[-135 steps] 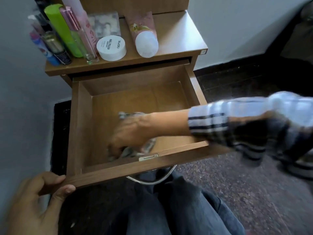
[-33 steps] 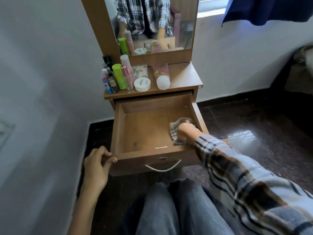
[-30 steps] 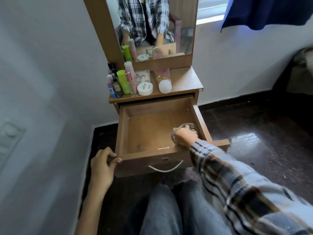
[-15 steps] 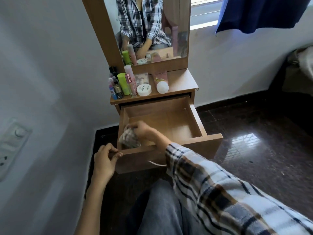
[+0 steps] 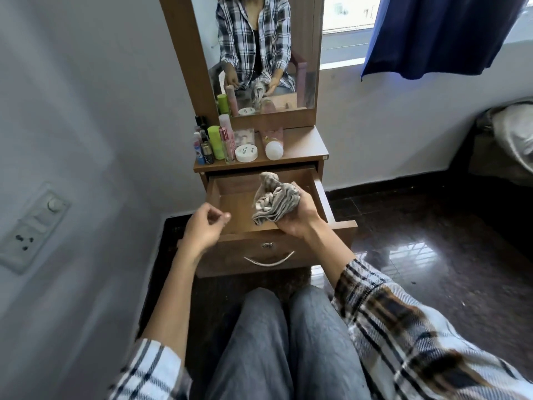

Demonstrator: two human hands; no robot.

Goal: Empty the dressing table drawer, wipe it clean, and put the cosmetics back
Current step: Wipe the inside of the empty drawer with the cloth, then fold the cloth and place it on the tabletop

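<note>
The wooden drawer (image 5: 323, 197) of the dressing table stands pulled out, its visible floor bare. Above its front, my right hand (image 5: 300, 217) grips a bunched grey striped cloth (image 5: 274, 199) lifted clear of the drawer. My left hand (image 5: 204, 229) hovers at the drawer's left front corner with fingers loosely curled, holding nothing. The cosmetics stand on the table top (image 5: 305, 145): a green bottle (image 5: 215, 142), a white round jar (image 5: 246, 153), a pink tube (image 5: 272, 141) and several small bottles (image 5: 203, 148).
A mirror (image 5: 265, 53) rises behind the table top. A white wall with a switch plate (image 5: 31, 226) is close on the left. A dark glossy floor (image 5: 432, 255) lies to the right, with a bed (image 5: 507, 140) and a blue curtain (image 5: 438, 33) beyond.
My right hand has lifted the cloth out of the drawer and up above its front. My left hand has let go of the drawer's front corner and risen.
</note>
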